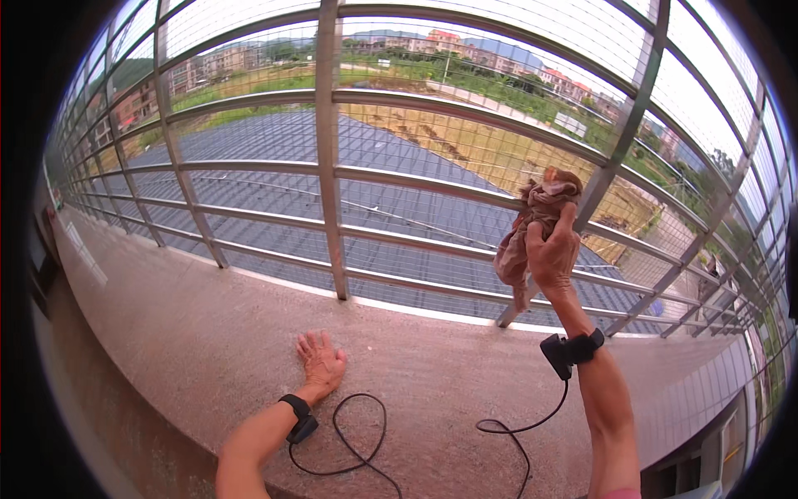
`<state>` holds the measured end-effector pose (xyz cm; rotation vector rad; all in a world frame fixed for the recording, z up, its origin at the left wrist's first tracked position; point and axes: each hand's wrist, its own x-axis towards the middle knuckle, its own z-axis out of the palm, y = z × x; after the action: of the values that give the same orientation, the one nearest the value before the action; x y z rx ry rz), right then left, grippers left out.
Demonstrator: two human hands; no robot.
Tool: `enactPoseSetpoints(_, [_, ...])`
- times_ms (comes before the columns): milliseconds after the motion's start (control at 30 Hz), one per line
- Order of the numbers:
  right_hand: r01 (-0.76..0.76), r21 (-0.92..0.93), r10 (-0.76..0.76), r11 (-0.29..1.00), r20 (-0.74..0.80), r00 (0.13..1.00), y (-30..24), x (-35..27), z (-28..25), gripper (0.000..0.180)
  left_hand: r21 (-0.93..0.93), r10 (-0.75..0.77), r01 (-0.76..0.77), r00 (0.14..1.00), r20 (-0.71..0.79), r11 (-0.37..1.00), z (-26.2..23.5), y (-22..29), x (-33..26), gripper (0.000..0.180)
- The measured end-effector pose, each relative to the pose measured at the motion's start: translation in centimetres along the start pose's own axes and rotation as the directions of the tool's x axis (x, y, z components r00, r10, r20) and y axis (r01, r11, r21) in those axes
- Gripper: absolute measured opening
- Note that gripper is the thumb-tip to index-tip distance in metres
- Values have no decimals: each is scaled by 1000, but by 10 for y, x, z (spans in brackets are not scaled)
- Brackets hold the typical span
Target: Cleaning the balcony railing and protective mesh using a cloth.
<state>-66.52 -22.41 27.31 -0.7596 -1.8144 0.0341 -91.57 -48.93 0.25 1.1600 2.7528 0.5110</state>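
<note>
A crumpled brownish-pink cloth (517, 254) is bunched in my right hand (554, 256), which is raised to the metal railing (331, 158). The cloth lies against the bars beside an upright post, and part of it hangs down below my fingers. Fingers spread, my left hand (321, 363) rests flat on the speckled stone ledge (432, 374) and holds nothing. Each wrist wears a black strap with a small box, and a black cable runs from each one.
Thin wire mesh covers the railing, which curves away to both sides. Beyond it lie a dark blue ribbed roof (274, 158), grass and distant buildings. Loops of black cable (362, 457) lie on the ledge near my left forearm. The ledge's near edge drops off at the lower left.
</note>
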Motion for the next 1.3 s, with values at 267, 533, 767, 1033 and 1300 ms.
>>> enactPoseSetpoints(267, [99, 277, -138, 956, 125, 982, -104, 10, 85, 34, -20, 18, -19, 998, -64, 1000, 11, -12, -1, 66])
enactPoseSetpoints(533, [276, 479, -351, 834, 73, 934, -174, 15, 171, 32, 15, 49, -48, 996, -81, 999, 9, 3, 5, 64])
enactPoseSetpoints(767, [268, 443, -407, 856, 257, 876, -151, -24, 179, 43, 28, 75, -71, 982, -173, 997, 16, -6, 2, 63])
enactPoseSetpoints(1033, [137, 436, -268, 889, 256, 929, -152, -47, 172, 44, 43, 101, -94, 974, -202, 995, 19, -1, 2, 62])
enactPoseSetpoints(1300, [661, 242, -549, 711, -397, 736, -229, 69, 137, 29, 39, 119, -113, 961, -250, 993, 18, -7, 2, 61])
